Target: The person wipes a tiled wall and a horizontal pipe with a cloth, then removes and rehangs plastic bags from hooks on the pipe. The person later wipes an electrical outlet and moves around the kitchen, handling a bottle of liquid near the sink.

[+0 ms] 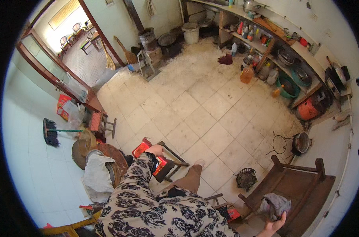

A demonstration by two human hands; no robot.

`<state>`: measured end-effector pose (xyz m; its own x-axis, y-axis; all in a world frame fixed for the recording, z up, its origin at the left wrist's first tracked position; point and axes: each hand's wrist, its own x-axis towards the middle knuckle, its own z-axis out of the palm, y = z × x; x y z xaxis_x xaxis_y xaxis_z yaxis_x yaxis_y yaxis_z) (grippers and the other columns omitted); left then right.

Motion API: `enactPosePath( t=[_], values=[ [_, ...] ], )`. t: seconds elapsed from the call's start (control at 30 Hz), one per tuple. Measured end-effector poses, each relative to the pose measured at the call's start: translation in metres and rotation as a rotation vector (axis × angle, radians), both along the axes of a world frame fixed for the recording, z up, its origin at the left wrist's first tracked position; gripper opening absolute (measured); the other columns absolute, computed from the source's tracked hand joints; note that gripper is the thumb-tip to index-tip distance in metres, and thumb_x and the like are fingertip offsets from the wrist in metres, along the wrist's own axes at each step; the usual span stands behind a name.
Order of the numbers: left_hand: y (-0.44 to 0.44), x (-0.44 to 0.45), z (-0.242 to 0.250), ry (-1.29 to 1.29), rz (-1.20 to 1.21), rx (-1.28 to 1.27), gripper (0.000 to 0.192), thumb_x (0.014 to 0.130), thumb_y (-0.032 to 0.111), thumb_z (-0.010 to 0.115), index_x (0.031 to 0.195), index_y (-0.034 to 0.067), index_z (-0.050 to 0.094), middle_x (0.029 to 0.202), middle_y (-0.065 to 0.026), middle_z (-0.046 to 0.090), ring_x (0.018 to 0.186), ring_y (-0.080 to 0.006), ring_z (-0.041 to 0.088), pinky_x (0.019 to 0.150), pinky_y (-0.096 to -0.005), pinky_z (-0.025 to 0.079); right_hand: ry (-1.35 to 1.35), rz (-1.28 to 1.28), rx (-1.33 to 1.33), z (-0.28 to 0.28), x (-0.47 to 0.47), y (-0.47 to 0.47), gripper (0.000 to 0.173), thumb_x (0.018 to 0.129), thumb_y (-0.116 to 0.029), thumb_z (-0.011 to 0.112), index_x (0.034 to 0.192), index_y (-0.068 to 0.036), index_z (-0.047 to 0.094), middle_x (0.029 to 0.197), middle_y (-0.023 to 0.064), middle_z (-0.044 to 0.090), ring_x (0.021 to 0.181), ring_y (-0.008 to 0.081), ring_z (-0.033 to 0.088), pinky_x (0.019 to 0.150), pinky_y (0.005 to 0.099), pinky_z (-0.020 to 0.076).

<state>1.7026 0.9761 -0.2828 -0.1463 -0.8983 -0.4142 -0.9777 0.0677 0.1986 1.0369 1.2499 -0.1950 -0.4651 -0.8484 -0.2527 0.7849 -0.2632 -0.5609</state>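
Note:
My left hand, partly hidden by its patterned sleeve, is over a red box that bears writing. Under it is a small dark wooden stool. The fingers look curled, but I cannot tell whether they grip the box or the stool. Low on the right, my right hand holds a crumpled grey cloth. The cloth is above an upturned dark wooden table, its legs pointing up.
A round wire basket sits on the tiled floor, left of the upturned table. A metal pot is near the right wall. Shelves hold bottles and basins. At left, a white cloth covers stacked things beside a broom.

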Motion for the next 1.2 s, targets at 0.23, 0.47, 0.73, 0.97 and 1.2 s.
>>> enactPosePath(
  t=[0.23, 0.47, 0.73, 0.97, 1.2],
  values=[
    [-0.062, 0.015, 0.036, 0.306, 0.238, -0.143, 0.034, 0.073, 0.025, 0.065, 0.102, 0.007, 0.065, 0.097, -0.0159, 0.066, 0.090, -0.0312, 0.062, 0.079, -0.0383, 0.050, 0.009, 0.159, -0.127, 0.112, 0.037, -0.138, 0.054, 0.086, -0.028, 0.050, 0.133, -0.003, 0.039, 0.129, 0.0163, 0.048, 0.117, 0.0361, 0.047, 0.100, 0.0509, 0.0378],
    [-0.051, 0.040, 0.012, 0.359, 0.388, -0.051, 0.029, 0.072, 0.027, 0.065, 0.095, 0.009, 0.068, 0.088, -0.0136, 0.067, 0.084, -0.0294, 0.064, 0.077, -0.0374, 0.050, -0.026, 0.105, -0.059, 0.172, 0.056, -0.256, 0.046, 0.088, -0.025, 0.047, 0.128, -0.002, 0.045, 0.126, 0.0164, 0.051, 0.113, 0.0346, 0.050, 0.098, 0.0502, 0.0398],
    [-0.035, 0.053, 0.019, 0.108, 0.555, 0.115, 0.033, 0.071, 0.033, 0.064, 0.092, 0.007, 0.069, 0.090, -0.0184, 0.066, 0.088, -0.0340, 0.063, 0.080, -0.0403, 0.050, -0.012, 0.254, 0.018, 0.198, 0.038, -0.392, 0.039, 0.088, -0.024, 0.051, 0.121, -0.003, 0.050, 0.116, 0.0133, 0.057, 0.107, 0.0303, 0.055, 0.093, 0.0483, 0.0445],
    [-0.163, -0.023, 0.094, 0.283, 0.570, -0.217, 0.037, 0.076, 0.033, 0.064, 0.100, 0.005, 0.064, 0.097, -0.0145, 0.066, 0.091, -0.0274, 0.063, 0.078, -0.0364, 0.050, -0.029, 0.439, -0.071, 0.227, 0.012, -0.545, 0.039, 0.088, -0.027, 0.052, 0.121, -0.006, 0.051, 0.121, 0.0138, 0.055, 0.112, 0.0325, 0.052, 0.096, 0.0519, 0.0418],
    [-0.215, -0.037, 0.112, 0.446, 0.703, -0.346, 0.035, 0.078, 0.030, 0.062, 0.102, 0.004, 0.063, 0.098, -0.0164, 0.065, 0.092, -0.0320, 0.061, 0.078, -0.0384, 0.049, -0.087, 0.669, -0.091, 0.242, 0.030, -0.668, 0.038, 0.088, -0.028, 0.052, 0.121, -0.008, 0.052, 0.115, 0.0106, 0.059, 0.106, 0.0273, 0.057, 0.092, 0.0440, 0.0471]
  ],
)
